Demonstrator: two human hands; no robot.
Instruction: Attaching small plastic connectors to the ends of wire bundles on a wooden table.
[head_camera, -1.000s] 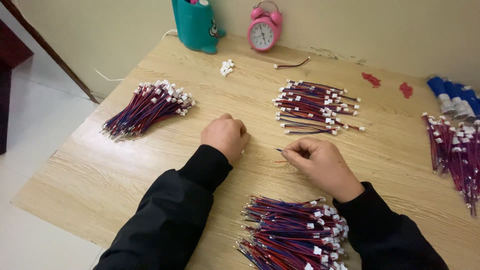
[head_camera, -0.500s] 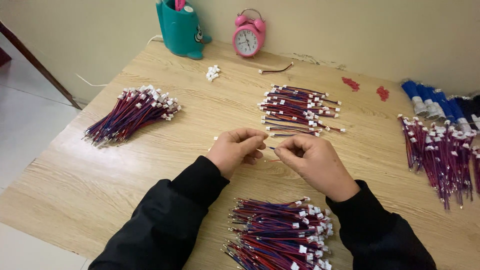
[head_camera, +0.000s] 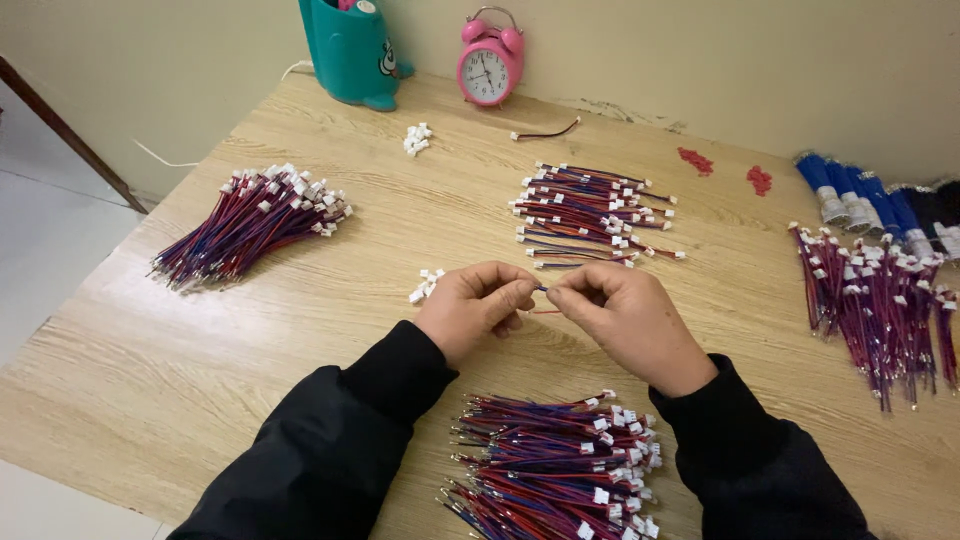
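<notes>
Wooden desk (head_camera: 300, 330) bearing four piles of red-blue wire leads (head_camera: 250, 225), loose white connectors (head_camera: 417, 139), a pink alarm clock (head_camera: 489, 67) and a teal holder (head_camera: 350, 50).

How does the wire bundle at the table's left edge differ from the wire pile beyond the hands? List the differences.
The left bundle lies as one tight sheaf, slanted, white connectors gathered at its upper right end. The far pile is loose and spread, wires lying roughly level, connectors scattered among them. The left bundle looks thicker and denser; the far pile is flatter. Both are red and blue wires with white connectors, lying on the wooden table.
</notes>
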